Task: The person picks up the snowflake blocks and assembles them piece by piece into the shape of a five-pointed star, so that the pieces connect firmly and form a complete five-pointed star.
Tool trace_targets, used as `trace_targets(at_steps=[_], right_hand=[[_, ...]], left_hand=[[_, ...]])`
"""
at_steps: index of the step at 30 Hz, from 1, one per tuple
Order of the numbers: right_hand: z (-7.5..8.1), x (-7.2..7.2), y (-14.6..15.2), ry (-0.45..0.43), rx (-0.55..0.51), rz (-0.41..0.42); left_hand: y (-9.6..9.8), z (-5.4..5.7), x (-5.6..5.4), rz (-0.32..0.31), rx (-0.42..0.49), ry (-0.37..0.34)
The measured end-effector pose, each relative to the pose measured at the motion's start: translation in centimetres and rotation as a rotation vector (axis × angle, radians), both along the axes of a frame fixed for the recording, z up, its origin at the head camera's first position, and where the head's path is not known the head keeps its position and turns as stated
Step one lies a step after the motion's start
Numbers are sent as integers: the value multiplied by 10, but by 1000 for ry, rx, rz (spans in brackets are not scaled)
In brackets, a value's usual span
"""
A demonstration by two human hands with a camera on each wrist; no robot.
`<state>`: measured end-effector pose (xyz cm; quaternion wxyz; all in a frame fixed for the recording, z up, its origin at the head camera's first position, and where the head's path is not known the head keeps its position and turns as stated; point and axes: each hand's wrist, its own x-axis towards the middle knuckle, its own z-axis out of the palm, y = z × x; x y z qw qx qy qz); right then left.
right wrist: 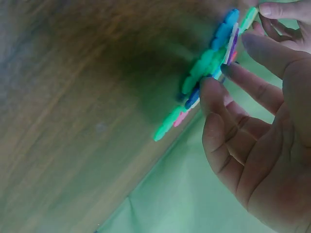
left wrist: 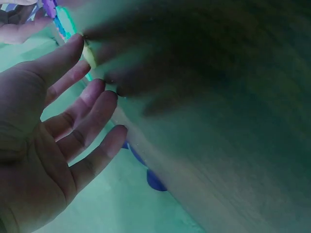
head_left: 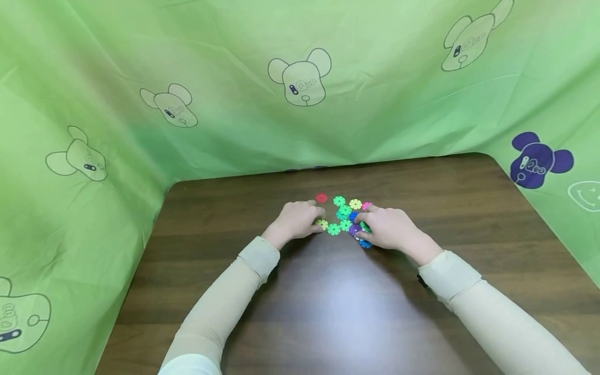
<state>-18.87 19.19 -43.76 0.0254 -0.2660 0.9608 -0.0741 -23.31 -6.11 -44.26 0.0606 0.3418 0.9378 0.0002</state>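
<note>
Colourful notched plastic discs, like snowflake building discs, lie in a cluster on the table. My left hand (head_left: 296, 220) holds a yellow disc (head_left: 322, 224) between thumb and index finger at the cluster's left edge; its other fingers are spread in the left wrist view. My right hand (head_left: 391, 227) pinches a purple disc (head_left: 354, 229) between thumb and index finger. That disc stands tilted, with a whitish disc (right wrist: 228, 51) against it in the right wrist view. Around them lie green discs (head_left: 334, 229), a blue disc (head_left: 365, 244) and a pink disc (head_left: 367, 206), partly hidden by the right hand.
A red disc (head_left: 321, 198) lies apart at the back left of the cluster, and another yellow disc (head_left: 355, 204) at the back. The brown wooden table (head_left: 197, 245) meets a green printed curtain (head_left: 234, 130) along its back and sides.
</note>
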Motion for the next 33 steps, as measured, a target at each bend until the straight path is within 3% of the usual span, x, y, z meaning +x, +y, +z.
trace_targets(at_steps=[8,14,20,27,33], right_hand=[[-3,-4,1,-40,-34,-17],[-1,-5,1,-113,-100,-40],[0,-4,2,-176,-190,-44],[10,3,6,-121,-319,-91],[19,12,6,-77,-421,-111]], left_hand=[[2,0,-3,61,40,-96],[0,-1,-2,71,134,-149],[-13,-5,1,98,333,-202],[-25,3,12,158,623,-240],[-24,12,24,185,792,-295]])
